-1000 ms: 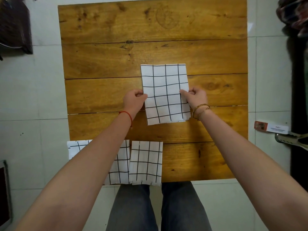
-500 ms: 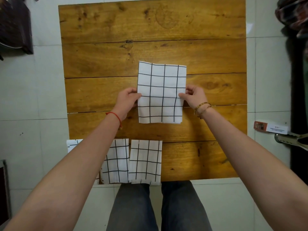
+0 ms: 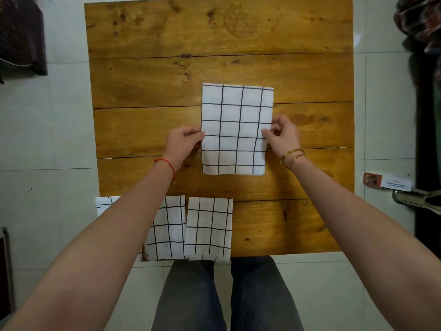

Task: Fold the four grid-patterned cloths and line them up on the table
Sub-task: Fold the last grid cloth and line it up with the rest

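A white cloth with a black grid (image 3: pixel 235 130), folded into a tall rectangle, lies in the middle of the wooden table (image 3: pixel 167 39). My left hand (image 3: pixel 182 143) pinches its left edge and my right hand (image 3: pixel 282 136) pinches its right edge, both at mid-height. Along the table's near edge lie folded grid cloths in a row: one (image 3: pixel 208 228) in full view, one (image 3: pixel 169 228) to its left partly under my left forearm, and a corner of another (image 3: pixel 105 203) at the table's left corner.
The table stands on a pale tiled floor. A dark object (image 3: pixel 21 37) sits at the upper left, dark bundled fabric (image 3: pixel 422 20) at the upper right, and a small card (image 3: pixel 386 182) and a shoe (image 3: pixel 415 199) on the floor to the right. My legs (image 3: pixel 226 295) are below the table's near edge.
The cloth between my hands has turned from tilted to nearly square with the table and shifted slightly left. Both hands kept hold of its side edges.
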`<state>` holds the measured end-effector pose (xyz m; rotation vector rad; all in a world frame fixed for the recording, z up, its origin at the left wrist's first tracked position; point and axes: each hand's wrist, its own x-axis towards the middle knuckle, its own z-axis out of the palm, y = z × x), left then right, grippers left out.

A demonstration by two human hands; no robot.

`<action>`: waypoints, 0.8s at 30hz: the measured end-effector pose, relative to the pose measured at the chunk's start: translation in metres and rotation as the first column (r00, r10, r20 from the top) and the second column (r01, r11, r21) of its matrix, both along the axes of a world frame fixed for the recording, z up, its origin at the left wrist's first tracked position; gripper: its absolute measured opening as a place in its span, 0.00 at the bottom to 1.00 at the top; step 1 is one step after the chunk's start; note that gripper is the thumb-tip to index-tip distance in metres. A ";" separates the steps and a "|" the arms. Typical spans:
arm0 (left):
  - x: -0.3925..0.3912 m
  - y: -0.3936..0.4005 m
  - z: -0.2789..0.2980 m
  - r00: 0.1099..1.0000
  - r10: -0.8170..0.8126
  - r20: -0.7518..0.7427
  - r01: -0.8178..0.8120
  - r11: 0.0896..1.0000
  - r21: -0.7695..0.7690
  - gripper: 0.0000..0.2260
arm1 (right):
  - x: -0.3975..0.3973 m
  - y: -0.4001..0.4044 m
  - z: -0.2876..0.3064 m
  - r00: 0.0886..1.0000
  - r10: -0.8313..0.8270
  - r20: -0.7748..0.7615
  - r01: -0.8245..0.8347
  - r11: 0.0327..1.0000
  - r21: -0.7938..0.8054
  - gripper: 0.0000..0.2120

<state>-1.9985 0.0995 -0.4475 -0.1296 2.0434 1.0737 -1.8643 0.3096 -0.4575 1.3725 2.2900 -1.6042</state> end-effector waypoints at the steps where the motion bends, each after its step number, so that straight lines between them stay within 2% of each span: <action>1: 0.001 0.000 0.002 1.000 -0.010 -0.002 0.010 1.000 0.003 0.14 | 0.001 -0.001 0.000 1.000 -0.022 -0.012 0.022 1.000 -0.018 0.11; 6: 0.001 -0.003 0.011 0.999 0.034 0.000 -0.033 0.998 0.056 0.15 | 0.000 -0.001 0.007 0.981 -0.155 -0.119 0.136 0.979 -0.154 0.21; 10: 0.002 -0.002 0.025 0.998 0.044 -0.035 -0.038 0.986 0.165 0.15 | 0.001 -0.002 0.018 0.977 -0.031 -0.210 0.003 0.991 -0.136 0.24; 12: 0.003 -0.003 0.032 0.991 0.023 -0.129 -0.002 0.987 0.159 0.13 | 0.003 -0.004 0.023 0.977 0.052 -0.207 -0.063 0.997 -0.045 0.21; 16: 0.003 -0.009 0.046 0.921 -0.017 -0.390 0.054 0.995 0.085 0.08 | 0.003 -0.005 0.032 0.975 0.191 -0.118 -0.163 0.964 0.211 0.07; 18: 0.003 -0.014 0.053 0.881 -0.027 -0.472 0.095 0.988 0.121 0.07 | 0.004 -0.005 0.039 0.973 0.198 -0.117 -0.168 0.960 0.225 0.04; 21: 0.004 -0.018 0.060 0.924 -0.031 -0.382 0.132 0.962 0.240 0.06 | 0.004 -0.001 0.043 0.979 0.127 -0.160 -0.119 0.991 0.059 0.02; 24: 0.008 -0.015 0.054 0.968 0.012 -0.253 0.061 0.958 0.279 0.06 | 0.001 0.000 0.041 0.988 0.080 -0.130 -0.088 0.994 -0.060 0.05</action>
